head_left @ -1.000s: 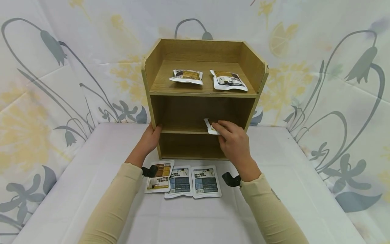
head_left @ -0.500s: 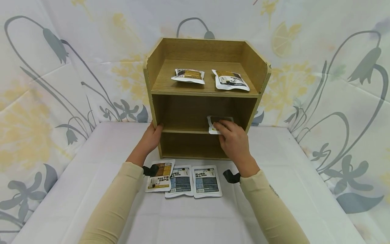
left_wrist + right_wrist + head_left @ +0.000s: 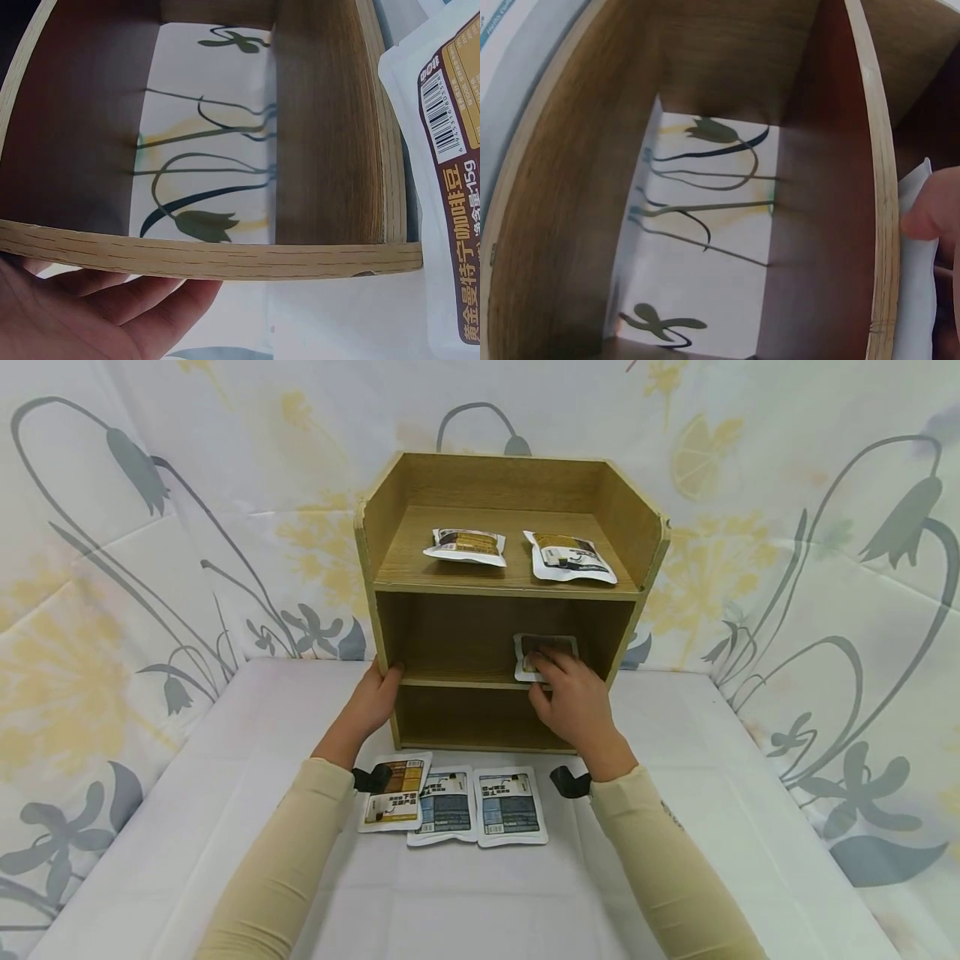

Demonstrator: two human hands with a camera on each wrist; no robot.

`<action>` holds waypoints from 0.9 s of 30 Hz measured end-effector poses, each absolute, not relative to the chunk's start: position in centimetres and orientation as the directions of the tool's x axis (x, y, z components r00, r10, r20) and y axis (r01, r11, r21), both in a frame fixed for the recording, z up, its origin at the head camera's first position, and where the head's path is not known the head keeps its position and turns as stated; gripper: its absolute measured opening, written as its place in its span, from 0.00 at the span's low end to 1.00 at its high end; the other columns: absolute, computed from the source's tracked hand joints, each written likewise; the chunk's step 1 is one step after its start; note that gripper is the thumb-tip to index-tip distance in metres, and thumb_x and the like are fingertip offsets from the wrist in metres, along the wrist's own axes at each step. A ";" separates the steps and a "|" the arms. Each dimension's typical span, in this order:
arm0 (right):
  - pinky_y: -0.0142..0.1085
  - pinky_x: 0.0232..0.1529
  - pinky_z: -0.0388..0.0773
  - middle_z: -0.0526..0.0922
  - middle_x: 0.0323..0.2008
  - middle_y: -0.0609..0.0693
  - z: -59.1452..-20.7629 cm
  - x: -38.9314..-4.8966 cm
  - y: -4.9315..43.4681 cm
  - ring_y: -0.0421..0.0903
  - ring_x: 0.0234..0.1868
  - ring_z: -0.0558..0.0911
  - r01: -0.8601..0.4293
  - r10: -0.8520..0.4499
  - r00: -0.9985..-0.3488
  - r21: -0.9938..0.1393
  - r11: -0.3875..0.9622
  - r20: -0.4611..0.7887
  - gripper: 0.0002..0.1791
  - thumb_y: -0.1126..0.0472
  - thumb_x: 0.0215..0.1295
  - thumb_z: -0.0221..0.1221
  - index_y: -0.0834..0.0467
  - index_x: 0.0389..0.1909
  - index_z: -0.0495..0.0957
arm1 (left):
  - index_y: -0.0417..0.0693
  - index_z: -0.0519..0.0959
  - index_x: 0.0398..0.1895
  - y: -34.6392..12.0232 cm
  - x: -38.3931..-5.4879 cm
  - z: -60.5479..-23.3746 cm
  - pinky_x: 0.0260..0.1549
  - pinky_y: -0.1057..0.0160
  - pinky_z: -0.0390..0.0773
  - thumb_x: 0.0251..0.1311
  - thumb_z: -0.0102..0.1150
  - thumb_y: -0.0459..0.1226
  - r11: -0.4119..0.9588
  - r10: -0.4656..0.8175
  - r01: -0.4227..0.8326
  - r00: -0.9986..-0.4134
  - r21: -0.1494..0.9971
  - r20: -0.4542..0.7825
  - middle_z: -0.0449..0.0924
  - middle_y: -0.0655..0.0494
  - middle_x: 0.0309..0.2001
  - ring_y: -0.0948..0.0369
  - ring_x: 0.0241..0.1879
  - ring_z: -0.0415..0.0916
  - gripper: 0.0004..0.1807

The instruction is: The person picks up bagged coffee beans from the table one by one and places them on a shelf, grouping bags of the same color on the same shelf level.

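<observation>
A small wooden shelf unit (image 3: pixel 495 591) stands on the table, its left side panel gripped by my left hand (image 3: pixel 372 699). In the left wrist view, the fingers (image 3: pixel 161 307) lie against the outside of that panel. My right hand (image 3: pixel 577 706) holds a flat white coffee bean packet (image 3: pixel 547 642) at the right of the middle shelf. Its fingers are over the packet's top and its thumb (image 3: pixel 924 214) is at the front edge. Seen edge-on in the right wrist view, the packet lies close along the shelf board (image 3: pixel 885 187).
Two coffee packets, one left (image 3: pixel 467 547) and one right (image 3: pixel 570 558), lie on the top shelf. On the table before the unit are a brown-and-yellow packet (image 3: pixel 393 793) overlapping a blue one (image 3: pixel 444 806), and another blue packet (image 3: pixel 512 806). Floral cloth (image 3: pixel 187 568) hangs behind.
The packet in my right hand has gone from tilted at the middle shelf's front edge to lying flat and further in. My left hand keeps its grip on the side panel.
</observation>
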State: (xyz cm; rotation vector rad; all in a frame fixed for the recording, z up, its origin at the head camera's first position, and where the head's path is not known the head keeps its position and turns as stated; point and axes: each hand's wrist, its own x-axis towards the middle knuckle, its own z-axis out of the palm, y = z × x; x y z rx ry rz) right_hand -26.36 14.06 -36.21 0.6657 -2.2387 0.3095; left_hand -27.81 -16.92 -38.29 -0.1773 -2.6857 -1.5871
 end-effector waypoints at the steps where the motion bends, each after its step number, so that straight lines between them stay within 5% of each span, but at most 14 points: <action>1: 0.50 0.42 0.81 0.82 0.52 0.57 -36.1 -26.5 14.1 0.57 0.45 0.83 -0.550 -0.366 -0.575 -0.015 0.835 0.732 0.17 0.61 0.61 0.58 0.58 0.51 0.83 | 0.48 0.41 0.78 -16.9 -27.8 -38.3 0.69 0.41 0.57 0.74 0.27 0.54 0.478 0.088 0.105 -0.994 0.872 0.072 0.54 0.37 0.73 0.43 0.71 0.57 0.36; 12: 0.52 0.38 0.80 0.79 0.59 0.56 -35.1 -27.8 14.2 0.58 0.52 0.81 -0.508 -0.355 -0.732 -0.119 0.853 0.582 0.22 0.59 0.63 0.55 0.56 0.58 0.79 | 0.47 0.41 0.78 -16.9 -27.8 -38.1 0.69 0.41 0.56 0.74 0.27 0.54 0.470 0.099 0.115 -0.992 0.875 0.078 0.53 0.38 0.73 0.43 0.72 0.55 0.36; 27: 0.55 0.47 0.78 0.74 0.65 0.53 -34.7 -29.0 14.3 0.58 0.58 0.78 -0.456 -0.312 -0.825 -0.228 0.860 0.472 0.26 0.56 0.63 0.53 0.53 0.63 0.74 | 0.49 0.41 0.78 -16.9 -27.9 -38.1 0.70 0.42 0.55 0.74 0.27 0.52 0.471 0.097 0.118 -0.992 0.874 0.082 0.53 0.39 0.73 0.44 0.71 0.56 0.35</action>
